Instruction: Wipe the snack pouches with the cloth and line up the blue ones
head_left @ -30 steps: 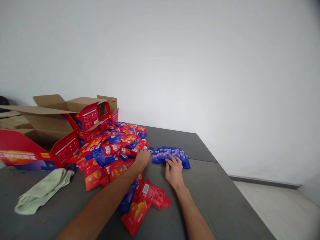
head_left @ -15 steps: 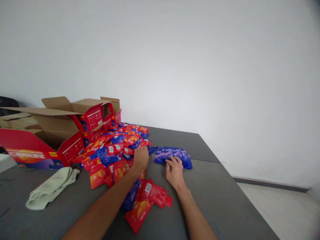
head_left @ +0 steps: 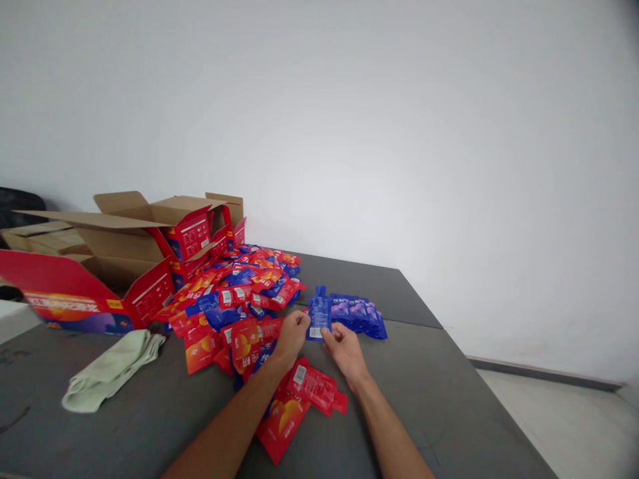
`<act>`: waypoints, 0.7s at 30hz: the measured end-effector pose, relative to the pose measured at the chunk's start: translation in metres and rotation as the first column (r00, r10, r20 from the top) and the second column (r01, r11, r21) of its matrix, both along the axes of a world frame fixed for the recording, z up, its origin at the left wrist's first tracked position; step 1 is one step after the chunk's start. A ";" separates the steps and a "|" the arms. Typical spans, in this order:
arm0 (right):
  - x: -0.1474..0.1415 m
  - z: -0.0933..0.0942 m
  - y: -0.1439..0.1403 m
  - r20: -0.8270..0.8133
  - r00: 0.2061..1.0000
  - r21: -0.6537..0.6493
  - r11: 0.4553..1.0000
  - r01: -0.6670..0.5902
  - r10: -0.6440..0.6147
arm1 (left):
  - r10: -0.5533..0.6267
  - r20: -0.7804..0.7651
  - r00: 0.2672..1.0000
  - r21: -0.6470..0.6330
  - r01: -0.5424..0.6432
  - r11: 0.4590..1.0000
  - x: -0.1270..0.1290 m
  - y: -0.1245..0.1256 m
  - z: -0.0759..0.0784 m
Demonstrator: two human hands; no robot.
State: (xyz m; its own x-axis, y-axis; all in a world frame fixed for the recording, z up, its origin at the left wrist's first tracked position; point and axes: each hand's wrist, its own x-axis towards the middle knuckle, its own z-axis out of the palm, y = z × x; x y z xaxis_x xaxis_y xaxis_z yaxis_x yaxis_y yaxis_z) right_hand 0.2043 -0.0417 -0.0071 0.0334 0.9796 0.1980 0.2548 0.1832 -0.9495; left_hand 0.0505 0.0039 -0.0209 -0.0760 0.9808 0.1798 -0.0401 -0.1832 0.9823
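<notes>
A blue pouch point(head_left: 318, 313) stands upright just above the grey table point(head_left: 429, 392), pinched at its lower edge by my left hand point(head_left: 292, 336) and my right hand point(head_left: 342, 347). Right behind it lies a neat row of blue pouches point(head_left: 357, 314). To the left spreads a big heap of red and blue pouches point(head_left: 234, 293). A few red pouches point(head_left: 309, 386) lie under and between my forearms.
Open red cardboard boxes point(head_left: 114, 266) with brown flaps stand at the back left. A pale green cloth point(head_left: 112, 369) lies on the table's left side. A white wall rises behind the table; the table's right edge drops to a light floor point(head_left: 564, 426).
My left hand left the heap and moved right; my right hand lifted off the blue row. Both now hold one blue pouch upright. The view shifted slightly left.
</notes>
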 end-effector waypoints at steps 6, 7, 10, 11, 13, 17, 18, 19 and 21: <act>0.000 0.009 -0.009 -0.062 0.995 -0.090 0.993 -0.079 0.074 | -0.098 0.168 0.981 -0.038 0.106 0.994 -0.006 -0.001 0.016; -0.001 0.009 -0.010 -0.053 0.993 -0.101 0.989 -0.106 0.101 | -0.076 0.159 0.984 -0.029 0.082 0.996 -0.008 -0.002 0.019; -0.006 0.008 -0.012 -0.038 0.987 -0.127 0.979 -0.159 0.156 | -0.006 0.119 0.993 -0.011 0.007 1.000 -0.014 -0.003 0.025; -0.007 0.007 -0.013 -0.033 0.986 -0.128 0.978 -0.164 0.161 | 0.016 0.121 0.993 -0.016 -0.015 1.000 -0.014 -0.003 0.026; -0.008 0.006 -0.014 -0.022 0.987 -0.126 0.978 -0.163 0.162 | 0.040 0.149 0.988 -0.043 -0.034 0.998 -0.015 -0.004 0.027; -0.008 0.005 -0.015 -0.006 0.979 -0.150 0.968 -0.200 0.202 | -0.019 0.187 0.982 -0.070 0.032 0.997 -0.016 -0.006 0.030; -0.009 0.005 -0.015 -0.009 0.975 -0.162 0.962 -0.219 0.221 | -0.025 0.177 0.984 -0.077 0.039 0.996 -0.017 -0.006 0.031; -0.009 0.005 -0.016 -0.017 0.971 -0.174 0.956 -0.238 0.239 | -0.016 0.168 0.986 -0.089 0.031 0.996 -0.018 -0.005 0.031; -0.011 0.005 -0.016 -0.043 0.963 -0.189 0.944 -0.270 0.267 | 0.031 0.173 0.984 -0.122 -0.010 0.992 -0.020 -0.004 0.031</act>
State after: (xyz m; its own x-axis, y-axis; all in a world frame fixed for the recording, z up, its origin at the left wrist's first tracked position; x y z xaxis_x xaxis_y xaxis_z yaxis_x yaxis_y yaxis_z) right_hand 0.1937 -0.0580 -0.0026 -0.2342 0.9722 0.0076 0.2048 0.0570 -0.9771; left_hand 0.0306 -0.0004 0.0102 -0.1161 0.9923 0.0428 -0.2097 -0.0667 0.9755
